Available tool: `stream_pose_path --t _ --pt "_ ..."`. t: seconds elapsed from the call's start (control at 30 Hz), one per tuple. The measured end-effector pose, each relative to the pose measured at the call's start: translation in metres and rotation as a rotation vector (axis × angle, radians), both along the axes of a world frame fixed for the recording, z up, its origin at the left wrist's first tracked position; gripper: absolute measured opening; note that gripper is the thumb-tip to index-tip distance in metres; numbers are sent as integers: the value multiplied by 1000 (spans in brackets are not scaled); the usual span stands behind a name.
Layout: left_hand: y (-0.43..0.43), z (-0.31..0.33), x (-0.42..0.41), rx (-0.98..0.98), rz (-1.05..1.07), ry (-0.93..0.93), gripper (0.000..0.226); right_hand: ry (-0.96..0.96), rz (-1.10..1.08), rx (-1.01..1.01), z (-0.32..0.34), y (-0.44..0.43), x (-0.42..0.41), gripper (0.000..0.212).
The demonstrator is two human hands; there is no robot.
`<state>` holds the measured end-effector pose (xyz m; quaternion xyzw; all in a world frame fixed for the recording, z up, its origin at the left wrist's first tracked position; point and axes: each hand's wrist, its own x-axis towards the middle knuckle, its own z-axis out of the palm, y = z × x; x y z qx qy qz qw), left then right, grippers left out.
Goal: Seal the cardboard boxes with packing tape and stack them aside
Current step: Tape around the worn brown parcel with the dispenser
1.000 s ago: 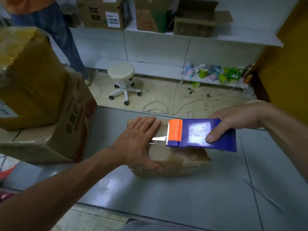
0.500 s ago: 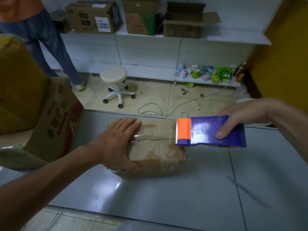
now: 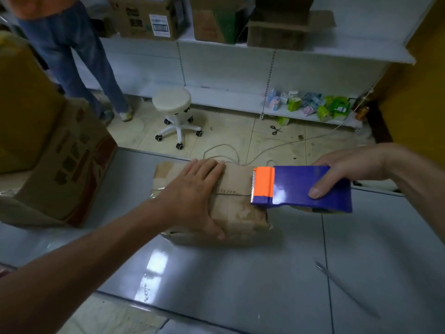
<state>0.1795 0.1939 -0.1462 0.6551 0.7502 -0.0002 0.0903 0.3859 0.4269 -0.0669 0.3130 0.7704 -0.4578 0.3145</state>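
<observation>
- Cardboard box, brown and creased, lies on the grey worktop near its far edge, about midway across the view.
- Left hand rests flat on the box's left half. Its fingers are straight and close together, pointing away from the person, and the thumb hooks over the near top edge.
- Right hand grips a blue tape dispenser. The fingers curl round its far side and the thumb presses on its top face.
- The dispenser's orange front with the toothed blade sits over the right part of the box top, on the middle seam. I cannot tell whether the blade touches the cardboard.
- Two large boxes are stacked at the left end of the worktop, well apart from the small box.
- A thin grey strip lies on the worktop to the right.
- Beyond the worktop, a white wheeled stool and scissors are on the tiled floor. More cartons sit on a white shelf, and a person in jeans stands at the left.
</observation>
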Motion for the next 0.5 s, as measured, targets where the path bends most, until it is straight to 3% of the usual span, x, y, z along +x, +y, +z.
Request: stream_pose_path --t 0.27,0.5 --pt "0 0 -1 -36 10 -44 141 51 22 -83 -5 12 8 63" --pt "-14 2 -10 -99 -10 -22 142 -6 10 -115 -16 22 31 56"
